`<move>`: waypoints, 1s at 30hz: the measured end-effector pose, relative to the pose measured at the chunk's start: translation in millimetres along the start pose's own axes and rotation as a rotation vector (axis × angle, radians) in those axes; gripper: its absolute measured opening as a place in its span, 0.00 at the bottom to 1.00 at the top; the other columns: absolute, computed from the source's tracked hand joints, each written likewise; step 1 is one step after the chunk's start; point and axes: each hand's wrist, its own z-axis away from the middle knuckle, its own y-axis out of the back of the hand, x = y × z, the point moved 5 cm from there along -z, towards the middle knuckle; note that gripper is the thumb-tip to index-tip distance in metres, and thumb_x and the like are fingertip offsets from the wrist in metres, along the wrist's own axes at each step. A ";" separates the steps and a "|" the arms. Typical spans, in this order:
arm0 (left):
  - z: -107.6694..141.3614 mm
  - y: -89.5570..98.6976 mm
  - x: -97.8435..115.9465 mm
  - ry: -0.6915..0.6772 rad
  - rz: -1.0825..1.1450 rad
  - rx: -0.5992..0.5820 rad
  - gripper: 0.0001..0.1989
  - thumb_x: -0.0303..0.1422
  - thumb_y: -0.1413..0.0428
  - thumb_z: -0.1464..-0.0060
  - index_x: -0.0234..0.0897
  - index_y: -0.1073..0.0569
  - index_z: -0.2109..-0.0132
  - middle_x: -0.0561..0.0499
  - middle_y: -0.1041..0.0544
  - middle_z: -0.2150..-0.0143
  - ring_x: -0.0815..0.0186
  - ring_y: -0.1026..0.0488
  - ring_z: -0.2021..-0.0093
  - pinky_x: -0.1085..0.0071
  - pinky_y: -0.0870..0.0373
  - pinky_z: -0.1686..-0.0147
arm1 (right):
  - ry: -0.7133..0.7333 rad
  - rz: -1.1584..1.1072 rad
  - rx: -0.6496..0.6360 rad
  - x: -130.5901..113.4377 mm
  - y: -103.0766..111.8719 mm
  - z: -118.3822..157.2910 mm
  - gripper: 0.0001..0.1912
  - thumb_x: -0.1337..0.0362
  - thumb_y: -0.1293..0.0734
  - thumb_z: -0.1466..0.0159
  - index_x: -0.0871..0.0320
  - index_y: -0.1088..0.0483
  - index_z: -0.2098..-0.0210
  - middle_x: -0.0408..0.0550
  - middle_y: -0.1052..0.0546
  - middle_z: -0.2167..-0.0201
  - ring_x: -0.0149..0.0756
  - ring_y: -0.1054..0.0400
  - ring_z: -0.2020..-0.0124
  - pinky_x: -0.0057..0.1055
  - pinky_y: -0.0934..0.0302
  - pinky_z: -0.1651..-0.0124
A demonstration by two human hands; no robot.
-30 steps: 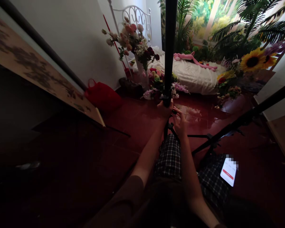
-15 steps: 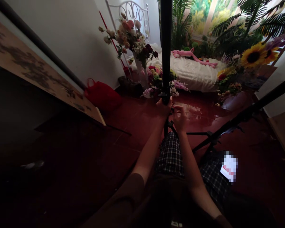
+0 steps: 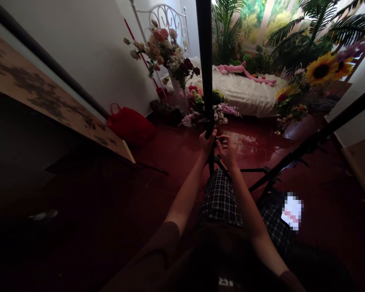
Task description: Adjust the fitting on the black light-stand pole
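A black stand pole [image 3: 204, 61] rises in front of me, leaning slightly left at its top. My left hand [image 3: 206, 145] is wrapped around its lower part. Just right of it, my right hand [image 3: 227, 151] pinches a small dark knob [image 3: 219, 140] on the pole's side; the fingers partly cover the knob. Below the hands, the stand's dark legs [image 3: 220, 164] spread above my checked trousers [image 3: 220, 194].
A second black stand [image 3: 307, 148] slants at the right. At the back are a white bed [image 3: 246, 97], a flower vase [image 3: 178, 87] and sunflowers [image 3: 320, 71]. A red bag [image 3: 130, 123] and a painted panel [image 3: 57, 101] stand left. A bright blurred screen [image 3: 292, 213] lies on my thigh.
The pole's upper part has tilted to the left. Both hands have shifted slightly left and down with it, the left still around the pole and the right still at the knob.
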 end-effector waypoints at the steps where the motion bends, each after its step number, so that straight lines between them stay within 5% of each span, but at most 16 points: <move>1: 1.2 0.4 -0.5 -0.007 -0.015 0.036 0.21 0.50 0.40 0.52 0.37 0.33 0.76 0.54 0.32 0.79 0.73 0.35 0.79 0.75 0.40 0.78 | 0.004 -0.004 -0.020 0.3 0.7 2.4 0.17 0.52 0.36 0.34 0.57 0.32 0.54 0.51 0.25 0.55 0.32 0.29 0.62 0.27 0.33 0.63; 15: 34.2 3.8 17.1 -0.055 -0.105 0.165 0.20 0.49 0.42 0.48 0.37 0.32 0.75 0.54 0.31 0.79 0.72 0.34 0.77 0.76 0.39 0.78 | -0.077 -0.026 0.024 -6.2 14.8 15.9 0.21 0.45 0.38 0.34 0.56 0.27 0.57 0.48 0.20 0.64 0.33 0.26 0.66 0.27 0.34 0.67; 24: 46.4 30.4 13.3 -0.065 -0.059 0.153 0.18 0.45 0.40 0.50 0.37 0.34 0.76 0.54 0.31 0.79 0.72 0.34 0.79 0.75 0.38 0.79 | -0.112 0.030 -0.004 -23.8 2.6 28.6 0.18 0.47 0.39 0.32 0.55 0.30 0.60 0.43 0.24 0.71 0.32 0.28 0.72 0.26 0.36 0.70; 30: 48.2 28.9 11.6 -0.046 -0.031 0.126 0.17 0.45 0.39 0.50 0.37 0.32 0.73 0.53 0.28 0.77 0.72 0.31 0.80 0.75 0.36 0.80 | -0.081 0.057 -0.067 -29.9 5.7 22.7 0.13 0.51 0.40 0.32 0.54 0.34 0.60 0.41 0.27 0.73 0.32 0.29 0.73 0.27 0.37 0.69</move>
